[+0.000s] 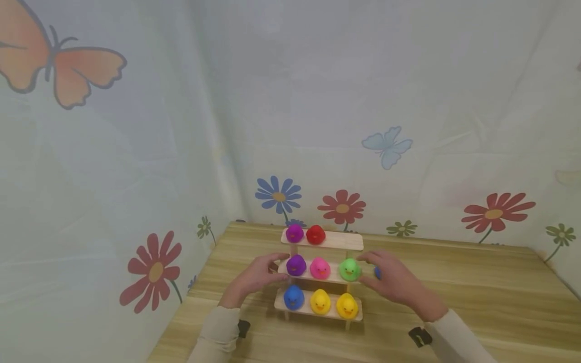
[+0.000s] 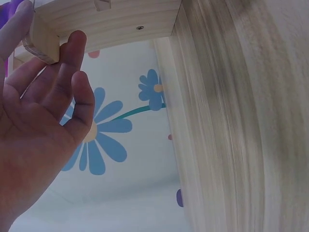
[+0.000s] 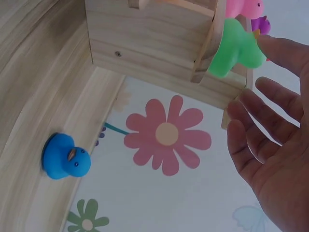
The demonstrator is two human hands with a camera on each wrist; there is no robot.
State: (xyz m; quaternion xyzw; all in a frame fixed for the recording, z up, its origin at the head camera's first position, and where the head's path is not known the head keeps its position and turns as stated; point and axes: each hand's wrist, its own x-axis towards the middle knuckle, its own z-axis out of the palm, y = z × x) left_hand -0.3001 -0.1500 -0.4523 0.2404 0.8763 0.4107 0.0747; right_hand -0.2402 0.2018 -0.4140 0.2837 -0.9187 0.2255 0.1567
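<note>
A: Nearest row?

B: Bottom shelf (image 1: 279,304) of a three-tier wooden rack, standing on a wood-grain bench (image 1: 458,287). Left to right: one blue rubber duck (image 1: 293,298), one yellow duck (image 1: 320,302), a second yellow duck (image 1: 347,306).

A: Next tier, hands included?

B: Middle shelf (image 1: 335,275): one dark purple duck (image 1: 296,265), one pink duck (image 1: 320,268), one green duck (image 1: 349,270) at the right end. Left hand (image 1: 256,275): thumb and fingers curled about the shelf's left end. Right hand (image 1: 392,277): fingers spread, loosely bent, beside the green duck; whether a fingertip touches it, cannot be told.

A: Beyond the right hand?

B: One loose blue duck (image 3: 65,155), on the bench, apart from the rack.

A: Rear?

B: Top shelf (image 1: 342,240): one purple duck (image 1: 294,233), one red duck (image 1: 315,235), both left of the bare right portion. Behind: white backdrop (image 1: 431,101), printed with flowers and butterflies.
</note>
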